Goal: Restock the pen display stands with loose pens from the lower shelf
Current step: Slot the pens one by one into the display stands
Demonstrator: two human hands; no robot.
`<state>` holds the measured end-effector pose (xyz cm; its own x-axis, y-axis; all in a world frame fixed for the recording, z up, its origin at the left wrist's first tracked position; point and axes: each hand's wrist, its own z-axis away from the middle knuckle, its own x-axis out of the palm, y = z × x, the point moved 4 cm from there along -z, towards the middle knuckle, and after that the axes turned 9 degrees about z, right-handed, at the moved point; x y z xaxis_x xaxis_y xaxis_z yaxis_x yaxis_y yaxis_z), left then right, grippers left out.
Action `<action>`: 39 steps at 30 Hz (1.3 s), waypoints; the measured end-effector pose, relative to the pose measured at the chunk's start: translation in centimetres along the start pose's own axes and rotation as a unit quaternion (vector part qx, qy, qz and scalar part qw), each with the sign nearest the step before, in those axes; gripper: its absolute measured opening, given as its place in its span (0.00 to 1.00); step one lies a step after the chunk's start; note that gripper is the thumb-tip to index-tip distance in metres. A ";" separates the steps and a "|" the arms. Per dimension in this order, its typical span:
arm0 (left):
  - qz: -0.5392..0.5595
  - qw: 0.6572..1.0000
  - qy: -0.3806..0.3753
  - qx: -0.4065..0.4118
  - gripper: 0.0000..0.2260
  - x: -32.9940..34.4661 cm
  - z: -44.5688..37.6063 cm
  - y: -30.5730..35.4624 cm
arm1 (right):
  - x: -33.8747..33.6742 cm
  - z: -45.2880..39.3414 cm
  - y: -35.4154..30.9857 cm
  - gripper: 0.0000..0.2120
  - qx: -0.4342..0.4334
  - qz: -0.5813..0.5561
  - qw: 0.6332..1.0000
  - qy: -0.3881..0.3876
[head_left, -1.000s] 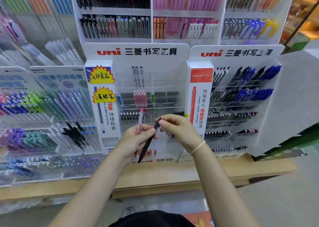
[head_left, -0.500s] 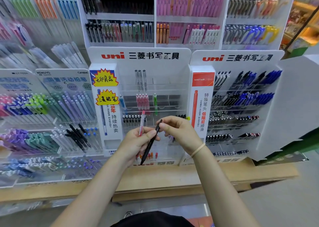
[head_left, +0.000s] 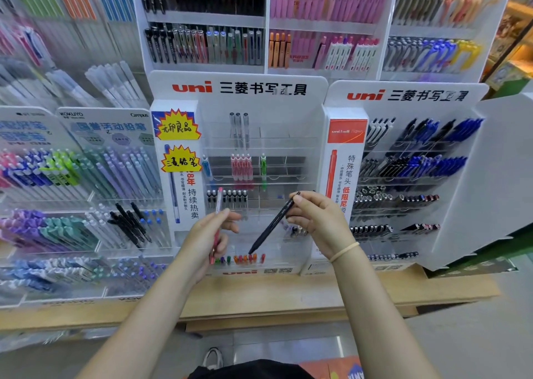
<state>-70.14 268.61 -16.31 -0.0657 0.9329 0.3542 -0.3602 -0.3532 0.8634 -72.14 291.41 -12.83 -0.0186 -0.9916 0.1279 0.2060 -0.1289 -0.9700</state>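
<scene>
My right hand [head_left: 315, 220] pinches the top end of a black pen [head_left: 272, 224], which slants down to the left in front of the middle uni display stand [head_left: 239, 90]. My left hand [head_left: 209, 234] holds a pink pen [head_left: 218, 205] upright, its cap sticking up above the fingers. The two hands are apart, and the black pen touches only the right one. The stand's clear tiers hold a few grey pens [head_left: 238, 129], a row of pink pens [head_left: 241, 166], one green pen [head_left: 263, 171] and black caps [head_left: 230, 198]. Many slots look bare.
A second uni stand [head_left: 409, 96] to the right is packed with black and blue pens. To the left, a Kokuyo rack [head_left: 106, 130] carries pastel pencils. Both stand on a wooden shelf [head_left: 259, 298]. Taller racks of pens [head_left: 207, 47] rise behind. A white panel [head_left: 501, 176] leans at far right.
My right hand has pulled the black pen out of my left hand and moved it to the right. My left hand keeps only the pink pen. The view has shifted closer.
</scene>
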 end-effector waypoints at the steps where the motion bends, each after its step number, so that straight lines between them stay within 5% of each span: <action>1: 0.002 1.000 0.001 -0.003 0.14 -0.2 0.0 -0.1 | -0.3 0.1 0.1 0.04 0.004 -0.024 1.000 0.001; 11: 0.007 1.000 -0.011 0.020 0.10 0.9 -0.2 0.4 | 0.2 -0.3 -1.2 0.06 -0.034 -0.059 0.998 0.014; 22: 0.019 0.996 0.068 0.050 0.14 -4.9 5.4 4.2 | 11.5 -1.0 -1.1 0.10 -0.005 -0.108 0.983 -0.147; 26: 0.041 0.991 0.113 0.053 0.02 -10.7 6.8 4.6 | 17.2 -0.1 0.8 0.08 0.013 -0.118 0.980 -0.159; 39: 0.054 0.971 0.223 0.074 0.04 -45.9 12.3 8.6 | 50.8 3.1 10.3 0.04 -0.015 0.098 0.987 -0.129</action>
<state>-58.79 221.86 -20.72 -0.5032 0.8162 0.2838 -0.1937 -0.4266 0.8835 -67.91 239.72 -15.65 0.2691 -0.9629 -0.0184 0.1512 0.0611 -0.9866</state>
